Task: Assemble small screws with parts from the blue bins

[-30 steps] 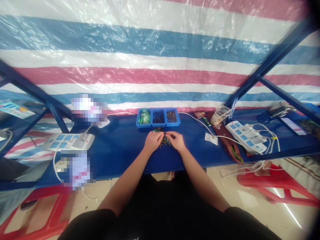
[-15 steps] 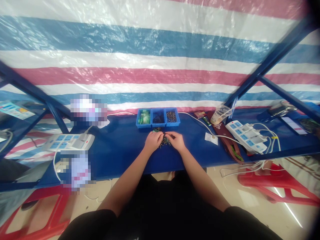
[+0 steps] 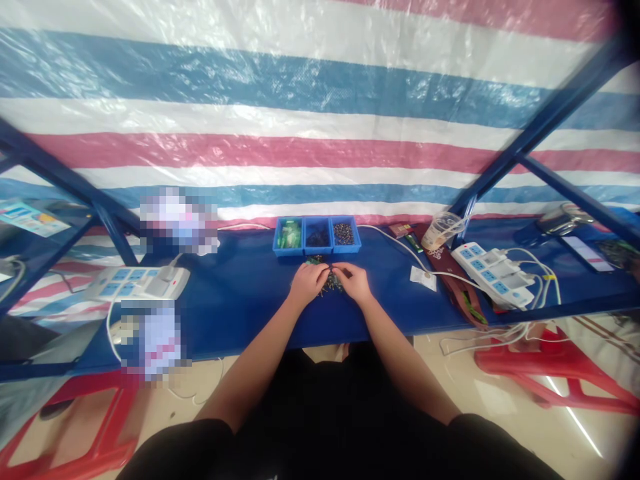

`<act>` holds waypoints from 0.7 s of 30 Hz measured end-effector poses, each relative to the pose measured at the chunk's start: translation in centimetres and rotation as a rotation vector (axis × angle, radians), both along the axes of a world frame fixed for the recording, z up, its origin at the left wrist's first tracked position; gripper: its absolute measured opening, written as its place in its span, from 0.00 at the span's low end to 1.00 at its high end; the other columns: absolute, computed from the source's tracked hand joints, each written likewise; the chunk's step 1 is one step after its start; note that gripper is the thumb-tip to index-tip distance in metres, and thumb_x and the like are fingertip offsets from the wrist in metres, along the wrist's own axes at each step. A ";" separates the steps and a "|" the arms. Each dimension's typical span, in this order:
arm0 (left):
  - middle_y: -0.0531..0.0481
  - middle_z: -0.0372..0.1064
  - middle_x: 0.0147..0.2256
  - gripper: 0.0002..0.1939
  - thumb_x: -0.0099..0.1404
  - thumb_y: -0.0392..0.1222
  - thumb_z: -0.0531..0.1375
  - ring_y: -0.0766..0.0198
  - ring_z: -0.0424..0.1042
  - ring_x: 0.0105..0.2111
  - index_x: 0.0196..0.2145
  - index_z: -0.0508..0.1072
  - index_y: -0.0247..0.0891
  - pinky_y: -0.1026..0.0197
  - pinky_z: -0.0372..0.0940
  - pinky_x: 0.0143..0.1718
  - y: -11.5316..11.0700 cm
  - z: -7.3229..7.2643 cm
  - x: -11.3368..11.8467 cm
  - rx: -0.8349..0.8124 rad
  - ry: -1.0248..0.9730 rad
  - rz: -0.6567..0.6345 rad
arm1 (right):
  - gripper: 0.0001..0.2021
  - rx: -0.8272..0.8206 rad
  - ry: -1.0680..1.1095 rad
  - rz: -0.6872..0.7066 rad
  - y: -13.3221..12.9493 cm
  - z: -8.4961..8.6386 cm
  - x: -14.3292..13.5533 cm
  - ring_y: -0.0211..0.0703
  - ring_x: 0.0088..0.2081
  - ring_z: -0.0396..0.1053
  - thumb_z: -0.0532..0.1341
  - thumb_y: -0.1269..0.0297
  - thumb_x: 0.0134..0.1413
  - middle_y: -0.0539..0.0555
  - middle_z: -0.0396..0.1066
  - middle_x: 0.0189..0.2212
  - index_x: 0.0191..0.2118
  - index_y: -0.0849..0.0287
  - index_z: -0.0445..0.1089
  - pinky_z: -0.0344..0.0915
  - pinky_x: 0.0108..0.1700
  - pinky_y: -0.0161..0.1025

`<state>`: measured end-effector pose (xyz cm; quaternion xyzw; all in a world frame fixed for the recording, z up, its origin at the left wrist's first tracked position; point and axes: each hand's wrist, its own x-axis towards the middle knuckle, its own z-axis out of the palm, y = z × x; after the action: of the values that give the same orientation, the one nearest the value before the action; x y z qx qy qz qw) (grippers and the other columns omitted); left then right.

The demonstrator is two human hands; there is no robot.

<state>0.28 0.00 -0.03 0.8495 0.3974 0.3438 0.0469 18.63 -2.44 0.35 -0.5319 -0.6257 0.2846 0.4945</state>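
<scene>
My left hand (image 3: 309, 281) and my right hand (image 3: 353, 280) meet fingertip to fingertip over a pile of small green and metallic pieces (image 3: 330, 287) on the blue table (image 3: 240, 293). Both are closed in a pinch around something small and dark, too tiny to name. Just beyond them stand three joined blue bins: the left bin (image 3: 289, 253) holds green pieces in clear plastic, the middle bin (image 3: 317, 251) dark pieces, and the right bin (image 3: 346, 249) small metallic pieces.
A white power strip (image 3: 493, 273) with plugs and cables lies at right, near a plastic cup (image 3: 442, 230) and a brown strap (image 3: 463, 293). Another power strip (image 3: 135, 285) is at left. Red stools (image 3: 555, 367) stand below the table. A striped sheet (image 3: 320, 153) hangs behind.
My fingers have shifted very slightly at the pinch, the right fingertips moving a little. The bins and everything else stay in place.
</scene>
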 end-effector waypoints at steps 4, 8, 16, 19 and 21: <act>0.45 0.76 0.38 0.15 0.73 0.44 0.48 0.60 0.73 0.36 0.44 0.73 0.38 0.54 0.60 0.42 0.0 0.0 0.0 0.020 0.024 0.004 | 0.15 -0.007 -0.009 -0.007 0.0 0.0 0.0 0.41 0.32 0.73 0.61 0.54 0.56 0.54 0.78 0.36 0.43 0.56 0.77 0.70 0.38 0.38; 0.45 0.76 0.36 0.15 0.73 0.43 0.48 0.60 0.72 0.35 0.43 0.73 0.38 0.55 0.59 0.41 0.0 0.1 0.0 0.020 0.030 0.015 | 0.16 -0.009 -0.009 -0.003 0.0 0.0 0.0 0.41 0.31 0.73 0.62 0.54 0.55 0.53 0.78 0.34 0.46 0.56 0.76 0.71 0.37 0.38; 0.45 0.76 0.38 0.15 0.72 0.44 0.49 0.60 0.73 0.36 0.45 0.72 0.38 0.54 0.60 0.42 0.0 0.0 0.0 -0.008 0.001 0.026 | 0.13 0.022 -0.021 -0.027 0.0 0.0 0.0 0.43 0.34 0.74 0.62 0.55 0.56 0.54 0.78 0.38 0.41 0.55 0.78 0.71 0.39 0.39; 0.45 0.76 0.39 0.14 0.72 0.44 0.50 0.60 0.73 0.37 0.45 0.72 0.38 0.54 0.60 0.42 0.0 0.0 0.0 -0.014 -0.006 0.020 | 0.13 0.032 -0.013 -0.018 0.0 -0.2 0.0 0.43 0.34 0.74 0.62 0.55 0.56 0.54 0.78 0.38 0.41 0.55 0.78 0.71 0.39 0.39; 0.45 0.76 0.38 0.14 0.72 0.44 0.49 0.60 0.73 0.36 0.44 0.72 0.38 0.55 0.59 0.42 0.0 0.1 0.0 -0.016 0.007 0.015 | 0.13 0.039 -0.018 -0.010 0.1 -0.3 0.0 0.42 0.34 0.73 0.62 0.55 0.56 0.54 0.78 0.37 0.41 0.55 0.78 0.70 0.38 0.39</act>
<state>0.26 0.02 0.03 0.8473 0.4067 0.3379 0.0495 18.66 -2.38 0.09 -0.5278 -0.6330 0.2651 0.5004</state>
